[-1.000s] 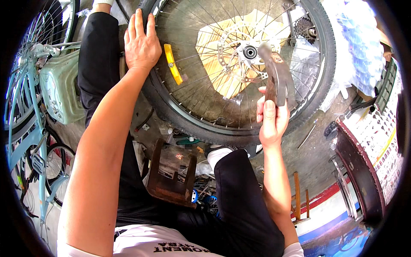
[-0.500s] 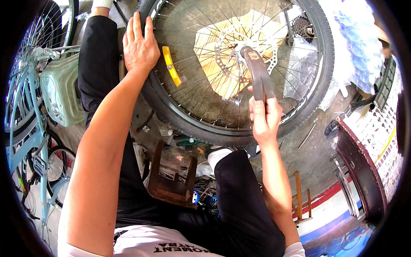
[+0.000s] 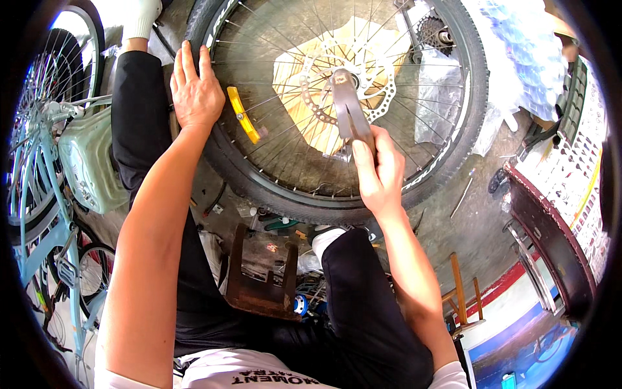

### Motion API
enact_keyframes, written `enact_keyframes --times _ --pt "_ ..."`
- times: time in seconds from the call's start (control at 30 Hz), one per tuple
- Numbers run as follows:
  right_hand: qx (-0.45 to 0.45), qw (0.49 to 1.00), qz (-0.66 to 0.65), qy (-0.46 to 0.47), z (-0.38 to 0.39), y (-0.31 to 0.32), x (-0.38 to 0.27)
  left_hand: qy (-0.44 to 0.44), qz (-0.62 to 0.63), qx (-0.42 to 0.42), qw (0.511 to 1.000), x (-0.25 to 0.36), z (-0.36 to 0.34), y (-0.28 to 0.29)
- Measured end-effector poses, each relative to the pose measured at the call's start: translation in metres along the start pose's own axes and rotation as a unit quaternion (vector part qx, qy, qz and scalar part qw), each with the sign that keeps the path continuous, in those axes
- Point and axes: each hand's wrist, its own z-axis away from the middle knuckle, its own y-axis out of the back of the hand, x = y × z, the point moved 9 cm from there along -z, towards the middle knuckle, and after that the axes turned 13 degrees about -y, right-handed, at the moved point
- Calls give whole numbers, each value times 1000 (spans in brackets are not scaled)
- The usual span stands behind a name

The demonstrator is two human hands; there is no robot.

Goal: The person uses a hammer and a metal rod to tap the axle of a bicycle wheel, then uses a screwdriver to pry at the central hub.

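A bicycle wheel lies flat before me, with spokes, a silver brake disc round its hub and a yellow reflector among the spokes. My right hand is closed round a claw hammer. The hammer's round face is over the hub, and its split claw points back toward me. I cannot tell whether the face touches the hub. My left hand rests on the tyre's left side, fingers stretched out. Under the hub is a tan, wood-grained piece, seen through the spokes.
A sprocket cassette and clear plastic bag show through the wheel's right side. A light blue bicycle stands at left. Near my knees is a dark wooden stool. A dark-edged display table stands at right, with clear plastic wrap beyond.
The wheel appears farther left in view. The hammer has shifted left relative to the hub, with its claw angled differently. My left hand stays on the tyre.
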Motion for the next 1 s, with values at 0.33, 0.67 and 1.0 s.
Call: enact_keyframes --times 0.33,0.67,1.0 --pt "-18 991 -117 -67 1 3 13 1 -10 -7 1000 -2 2 -1" --pt "-63 979 -136 -141 -6 -11 36 0 -1 29 1000 -2 1 5" --pt "-52 973 -199 -104 -6 0 21 -6 -7 22 1000 -2 2 4"
